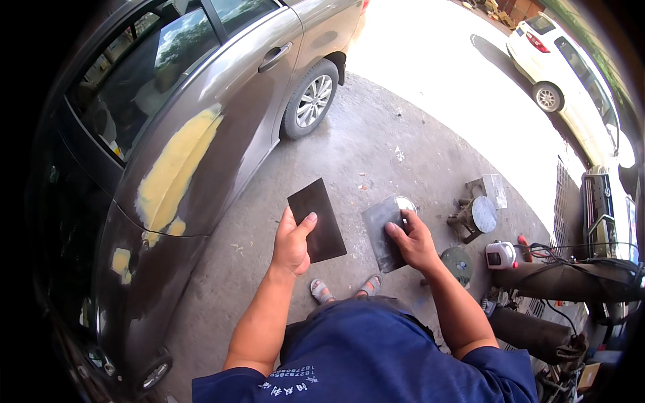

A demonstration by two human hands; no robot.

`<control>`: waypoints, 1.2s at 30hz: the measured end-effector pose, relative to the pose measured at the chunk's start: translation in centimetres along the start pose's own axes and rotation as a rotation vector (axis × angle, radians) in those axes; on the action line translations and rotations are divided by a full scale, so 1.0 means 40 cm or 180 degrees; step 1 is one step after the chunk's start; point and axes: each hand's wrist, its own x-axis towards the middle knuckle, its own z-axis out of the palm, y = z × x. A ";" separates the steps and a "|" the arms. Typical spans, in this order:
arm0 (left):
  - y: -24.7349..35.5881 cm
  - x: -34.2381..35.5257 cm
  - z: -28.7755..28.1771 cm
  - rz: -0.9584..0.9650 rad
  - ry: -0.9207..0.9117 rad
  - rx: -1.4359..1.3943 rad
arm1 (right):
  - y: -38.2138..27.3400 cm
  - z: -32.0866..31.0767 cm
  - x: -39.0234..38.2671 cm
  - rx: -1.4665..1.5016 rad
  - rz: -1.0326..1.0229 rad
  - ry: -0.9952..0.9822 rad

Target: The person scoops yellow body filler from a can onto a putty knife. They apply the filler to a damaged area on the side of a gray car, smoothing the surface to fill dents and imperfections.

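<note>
My left hand [293, 240] is closed on a dark sheet of sandpaper [321, 221], thumb on top, fingers mostly hidden beneath. My right hand [414, 240] grips a grey, dusty rectangular pad [381, 232] by its right edge, thumb across its face. Whether the pad is stiff or flexible I cannot tell. The two pieces are held apart, above the floor in front of my body. To the left stands a grey-brown car [248, 101]. Its door panels carry a large patch of yellow body filler [176, 168] and a smaller yellow patch [121, 266] nearer me.
Small stools [482, 216] stand on the concrete floor [269, 195] to the right. Beside them are a white jug [500, 256], black cables [571, 258] and stacked car parts [547, 282]. A round tin [406, 202] is partly behind my right hand. A white car [571, 74] is parked far right.
</note>
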 end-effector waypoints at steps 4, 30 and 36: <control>-0.049 -0.005 -0.005 -0.0551 -0.0345 -0.0303 | -0.083 0.048 -0.045 0.0602 0.0291 -0.1953; -0.029 -0.048 0.096 0.0800 0.0350 0.0218 | -0.071 0.103 -0.187 0.0132 -0.0285 -0.0142; -0.041 -0.064 0.144 0.1000 -0.0183 -0.0049 | -0.091 0.156 -0.195 0.0981 0.0320 -0.0639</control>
